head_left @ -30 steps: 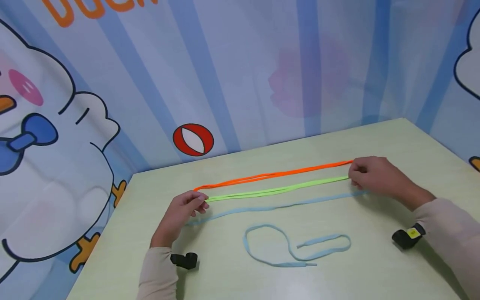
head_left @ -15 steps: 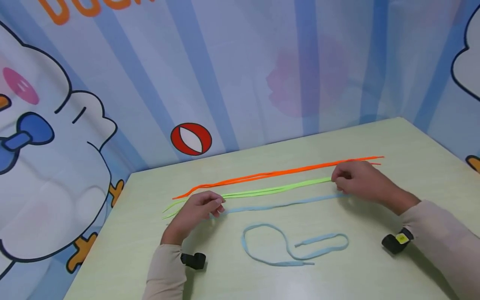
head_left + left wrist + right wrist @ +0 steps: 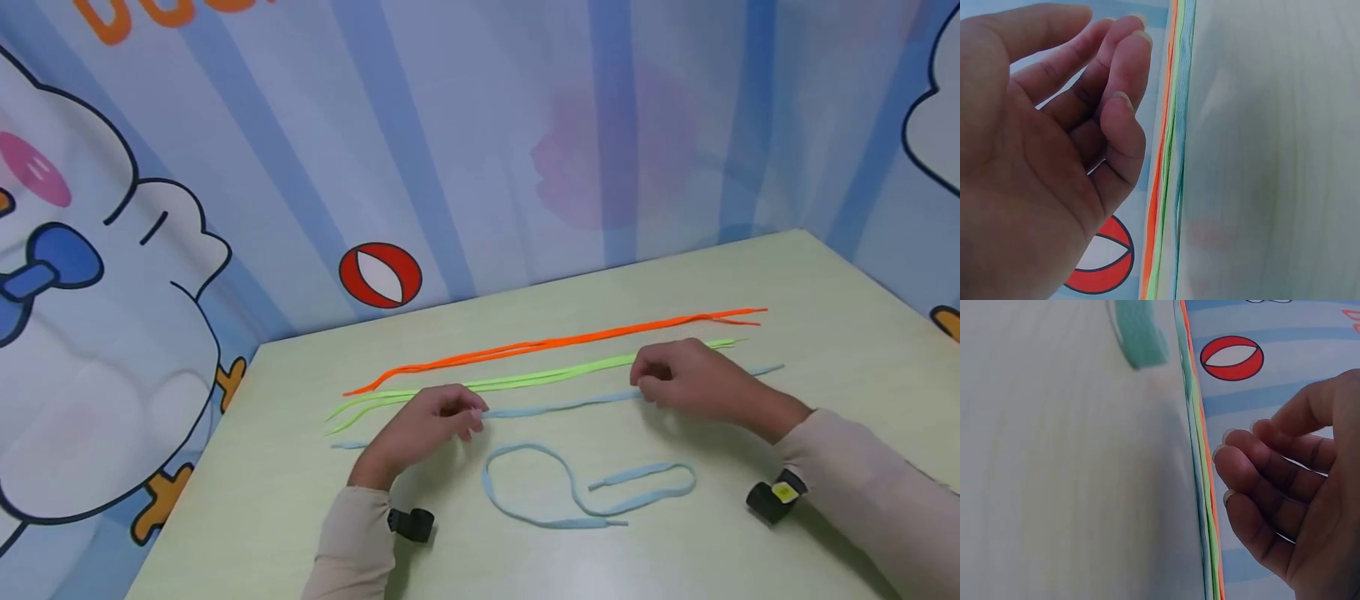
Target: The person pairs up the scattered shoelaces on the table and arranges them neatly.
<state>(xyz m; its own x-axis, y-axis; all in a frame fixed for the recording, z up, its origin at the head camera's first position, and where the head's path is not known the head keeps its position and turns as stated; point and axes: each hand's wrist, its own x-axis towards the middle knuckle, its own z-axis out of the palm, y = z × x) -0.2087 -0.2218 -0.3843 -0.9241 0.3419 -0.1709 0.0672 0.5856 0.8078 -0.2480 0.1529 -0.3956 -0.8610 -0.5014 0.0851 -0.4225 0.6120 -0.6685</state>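
Observation:
Three shoelaces stretch side by side across the table in the head view: an orange shoelace (image 3: 600, 336) farthest back, a lime-green shoelace (image 3: 525, 382) in the middle and a light blue shoelace (image 3: 558, 407) nearest. My left hand (image 3: 420, 429) hovers over the left part of the blue one, fingers loosely bent. Over its right part is my right hand (image 3: 693, 379), thumb and fingers also loosely bent. Both wrist views show nothing held, with the laces (image 3: 1182, 112) running past the fingertips. Parts of the green and blue laces are hidden behind the hands.
A second light blue shoelace (image 3: 647, 502) lies in loose curves closer to the front. The pale table (image 3: 247, 500) meets a blue striped backdrop (image 3: 495, 167) with cartoon prints behind. Black wrist cameras (image 3: 411, 525) hang beneath the sleeves.
Both hands have come inward, closer together, and from the orange and green laces toward the straight blue one. The ends of the laces now show outside the hands; the laces stay in place.

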